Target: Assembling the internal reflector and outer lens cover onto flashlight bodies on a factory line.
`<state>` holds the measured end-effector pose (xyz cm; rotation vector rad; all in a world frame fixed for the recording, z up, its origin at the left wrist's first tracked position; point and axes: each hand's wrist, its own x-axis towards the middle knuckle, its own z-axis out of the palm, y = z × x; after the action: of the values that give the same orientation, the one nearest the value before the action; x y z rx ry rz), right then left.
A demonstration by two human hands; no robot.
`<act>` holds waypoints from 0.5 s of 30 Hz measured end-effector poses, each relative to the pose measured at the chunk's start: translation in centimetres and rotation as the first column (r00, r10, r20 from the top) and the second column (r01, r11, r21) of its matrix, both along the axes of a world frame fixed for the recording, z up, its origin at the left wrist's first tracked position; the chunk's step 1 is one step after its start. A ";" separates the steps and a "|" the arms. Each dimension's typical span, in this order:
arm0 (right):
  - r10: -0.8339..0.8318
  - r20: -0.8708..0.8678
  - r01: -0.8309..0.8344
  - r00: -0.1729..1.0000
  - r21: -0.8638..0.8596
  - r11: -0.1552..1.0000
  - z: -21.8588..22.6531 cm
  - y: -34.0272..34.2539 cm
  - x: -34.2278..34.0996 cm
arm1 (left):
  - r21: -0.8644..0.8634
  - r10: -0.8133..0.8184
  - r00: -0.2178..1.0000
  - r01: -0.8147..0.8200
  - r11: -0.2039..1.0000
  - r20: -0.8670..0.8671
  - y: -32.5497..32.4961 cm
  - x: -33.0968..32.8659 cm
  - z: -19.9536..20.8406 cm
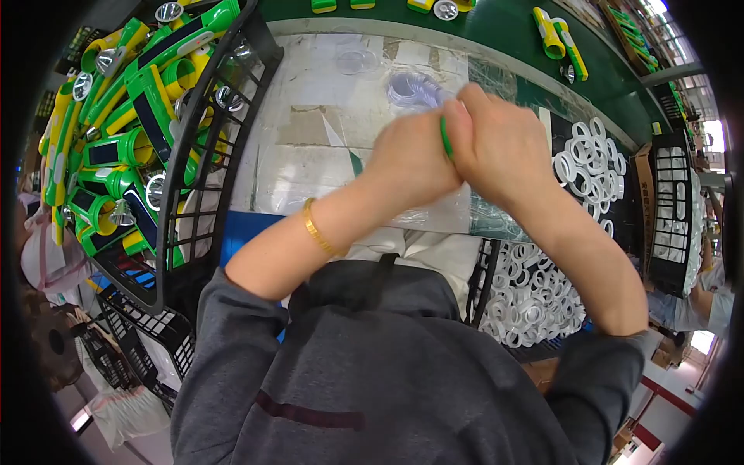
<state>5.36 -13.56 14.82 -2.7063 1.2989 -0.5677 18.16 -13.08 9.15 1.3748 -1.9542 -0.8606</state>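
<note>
Toward the pale, flat surface's (306,81) right edge, left hand (415,160) and right hand (505,145) gripped a mostly hidden green piece (446,138); even pressure seemed advisable.

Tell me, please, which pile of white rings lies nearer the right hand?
The upper pile, beside the right hand; the lower pile sits in a black crate.

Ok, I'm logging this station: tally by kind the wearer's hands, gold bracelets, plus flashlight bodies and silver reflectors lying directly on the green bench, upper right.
Left hand, right hand: 2
Gold bracelet: 1
Flashlight bodies: 2
Silver reflector: 1
Total: 6
</note>
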 end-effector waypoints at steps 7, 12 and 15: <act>-0.076 0.104 0.001 0.992 0.587 0.809 2.3 -2.4 -2.6 | 0.124 -0.018 0.987 0.039 0.992 -0.160 0.3 1.7 1.2; -0.288 0.406 -0.171 0.867 0.787 0.593 1.0 -2.3 -3.3 | 0.131 0.077 0.963 -0.044 0.990 -0.259 0.7 2.6 1.7; -0.401 0.649 -0.488 0.647 0.756 0.436 -5.1 0.1 -3.0 | -0.309 0.164 0.972 -0.211 0.927 -0.171 0.5 2.2 0.9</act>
<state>2.35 -13.46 9.72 -1.2635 0.8225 -0.6299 20.38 -12.58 10.07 1.2429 -1.7301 -0.5028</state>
